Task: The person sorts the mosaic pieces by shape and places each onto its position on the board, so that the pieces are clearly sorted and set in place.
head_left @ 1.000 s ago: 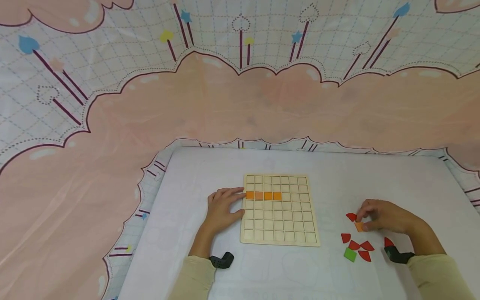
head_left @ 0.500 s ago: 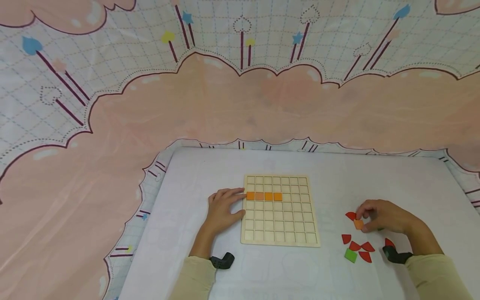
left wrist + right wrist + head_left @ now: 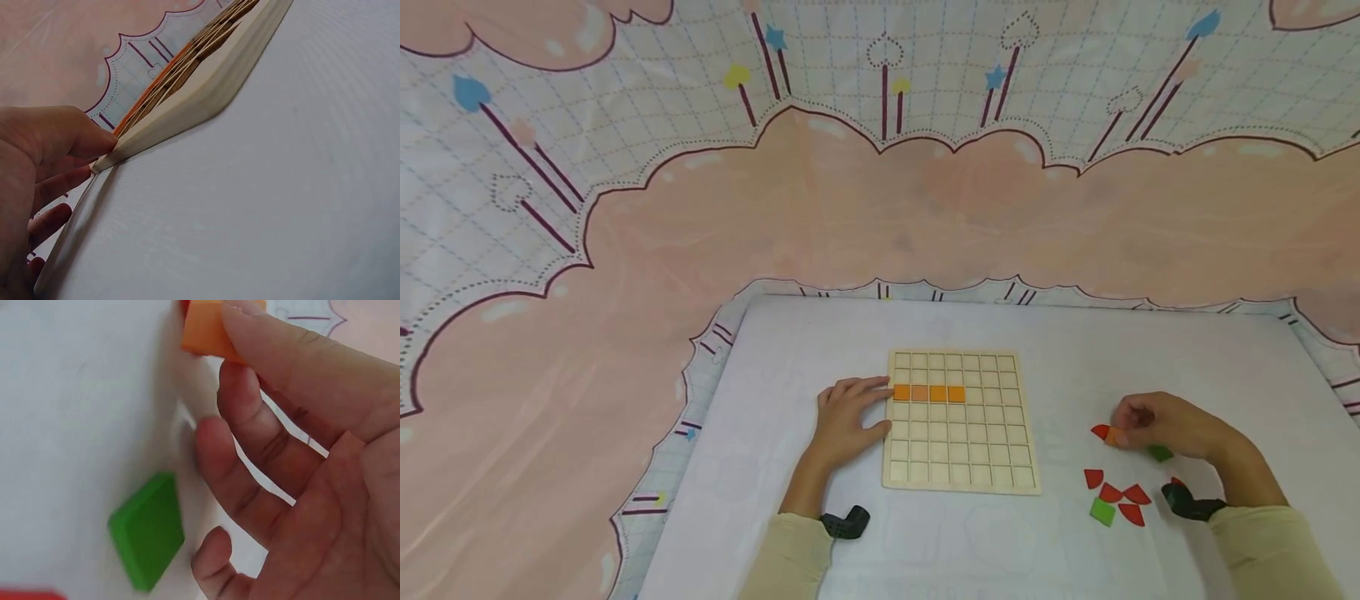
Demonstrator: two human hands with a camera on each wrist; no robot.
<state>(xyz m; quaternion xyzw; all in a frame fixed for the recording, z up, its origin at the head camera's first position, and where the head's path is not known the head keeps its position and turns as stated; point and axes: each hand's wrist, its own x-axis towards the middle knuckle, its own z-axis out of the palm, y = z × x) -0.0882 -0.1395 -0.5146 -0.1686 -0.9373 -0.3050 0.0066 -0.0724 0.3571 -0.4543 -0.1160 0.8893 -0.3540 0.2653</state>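
My left hand (image 3: 848,421) lies at the left edge of a wooden grid board (image 3: 997,433), its thumb and extended fingertips touching that side. Four-sided orange tiles (image 3: 937,393) line up from the left in the board's third row. Over to the right, my right hand (image 3: 1172,423) pinches an orange square tile (image 3: 209,328) between thumb and fingers, just above the table. A red quarter-round piece (image 3: 1100,431) shows right beside that tile. Below the right hand's palm lies a green square tile (image 3: 150,534), partly covered in the head view.
Several red quarter-round pieces (image 3: 1093,478) and another green square tile (image 3: 1102,512) lie in front of the right hand. A black wrist camera (image 3: 1187,504) partly hides one more red piece. White cloth (image 3: 775,350) covers the table, with a patterned drape behind.
My right hand has lifted slightly and tilted the orange tile up, uncovering more of the green tile beneath. The left hand and board stay put.
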